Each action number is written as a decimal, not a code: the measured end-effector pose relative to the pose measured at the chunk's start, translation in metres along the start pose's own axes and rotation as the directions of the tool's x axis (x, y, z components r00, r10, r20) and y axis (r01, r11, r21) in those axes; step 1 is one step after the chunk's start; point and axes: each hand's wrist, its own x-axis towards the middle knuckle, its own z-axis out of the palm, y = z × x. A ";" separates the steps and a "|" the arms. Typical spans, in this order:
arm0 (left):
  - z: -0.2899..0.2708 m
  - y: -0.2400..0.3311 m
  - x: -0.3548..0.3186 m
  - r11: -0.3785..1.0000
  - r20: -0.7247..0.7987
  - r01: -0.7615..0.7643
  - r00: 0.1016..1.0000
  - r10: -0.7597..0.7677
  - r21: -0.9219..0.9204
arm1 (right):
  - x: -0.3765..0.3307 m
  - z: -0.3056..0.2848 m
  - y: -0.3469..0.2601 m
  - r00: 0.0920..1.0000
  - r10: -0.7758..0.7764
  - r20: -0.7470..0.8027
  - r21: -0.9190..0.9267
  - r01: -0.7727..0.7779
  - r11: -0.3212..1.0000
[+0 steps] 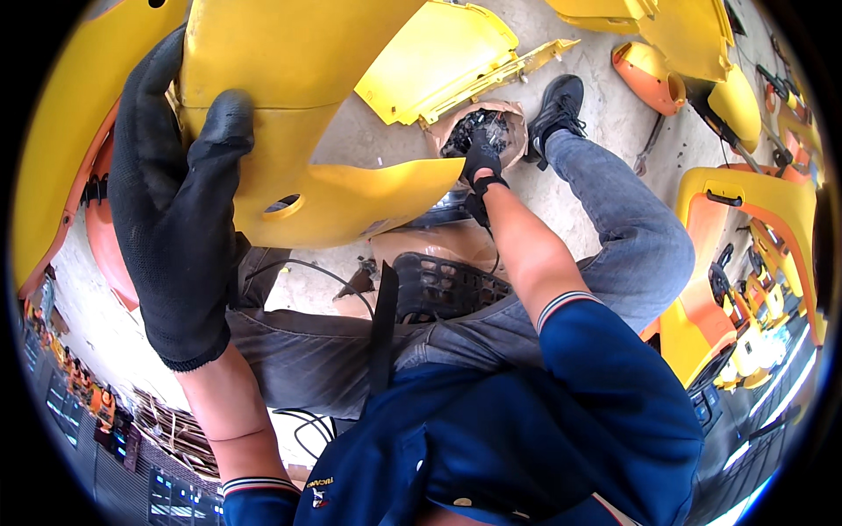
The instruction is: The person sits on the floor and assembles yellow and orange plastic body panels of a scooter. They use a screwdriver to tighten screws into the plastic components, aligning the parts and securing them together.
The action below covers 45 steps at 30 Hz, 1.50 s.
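My gloved left hand (180, 202) clamps the yellow body panel (298, 131) raised above my lap. Beyond the panel, my right hand (482, 153) closes among dark small parts in the brown bag (517, 118) on the floor; next, judging by this, one part must be lifted to the panel.

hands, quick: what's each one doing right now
Left hand: closed, holding the yellow panel.
Right hand: reaching into the paper bag of dark small parts; its grip cannot be told.

Black knit gloves, navy striped-cuff polo, grey-blue jeans, one black sneaker (556, 107).
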 end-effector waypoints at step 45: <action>-0.003 0.004 0.006 0.994 0.007 0.007 1.000 -0.008 0.107 | 0.062 0.062 0.026 0.997 0.078 0.021 -0.133 -0.074 0.988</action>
